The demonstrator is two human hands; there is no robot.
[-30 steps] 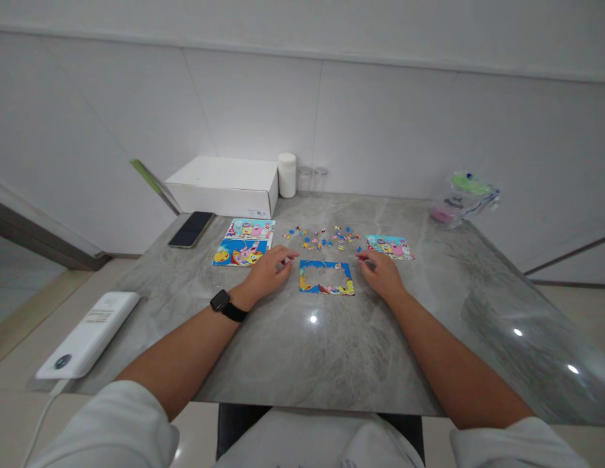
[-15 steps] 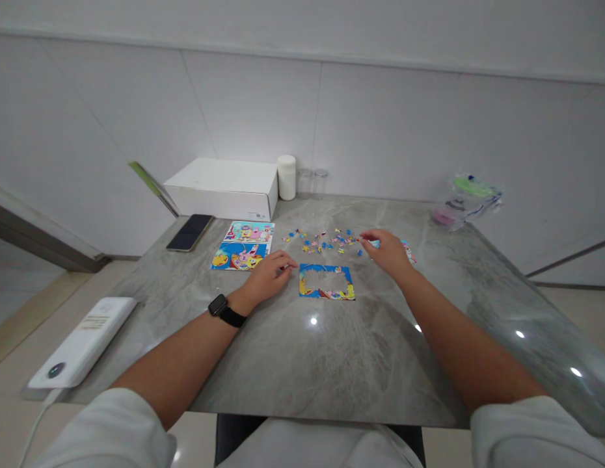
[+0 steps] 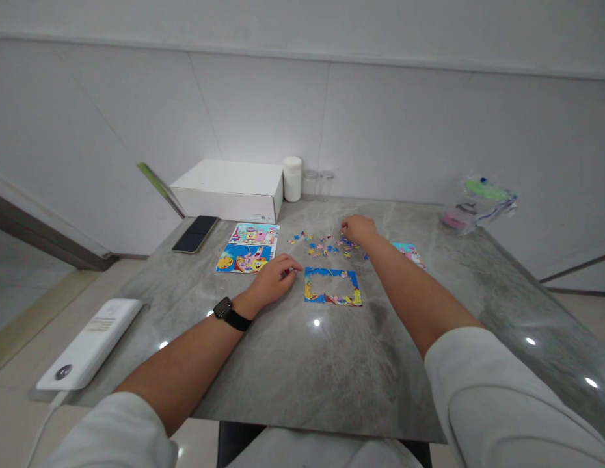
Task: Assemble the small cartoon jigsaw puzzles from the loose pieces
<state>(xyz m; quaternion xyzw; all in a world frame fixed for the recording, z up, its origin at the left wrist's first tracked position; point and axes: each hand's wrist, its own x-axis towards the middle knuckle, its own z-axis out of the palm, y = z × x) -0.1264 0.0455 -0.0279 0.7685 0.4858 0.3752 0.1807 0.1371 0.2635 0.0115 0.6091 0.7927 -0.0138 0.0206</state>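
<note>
My left hand (image 3: 276, 278) rests on the table just left of a partly built jigsaw puzzle (image 3: 332, 301), its fingers curled together at the tips. Whatever they may hold is too small to make out. The puzzle shows a joined blue and yellow border around a bare middle. Beyond it lie several loose puzzle pieces (image 3: 312, 248) in a scattered patch. Over the far right of that patch is my right hand (image 3: 360, 229), with fingers bent down and pinched; what is between them is hidden. A printed picture sheet (image 3: 246, 250) lies behind my left hand.
At the back left stand a white box (image 3: 227, 188), a white bottle (image 3: 293, 179) and two clear glass jars (image 3: 318, 184). A phone (image 3: 196, 234) and a white power bank (image 3: 90, 344) lie left. Another colourful sheet (image 3: 410, 253) and a plastic bag (image 3: 478, 205) are at right.
My right hand has moved left and farther away, from the right edge of the loose pieces to above them. My left hand stays beside the puzzle. The view has shifted slightly.
</note>
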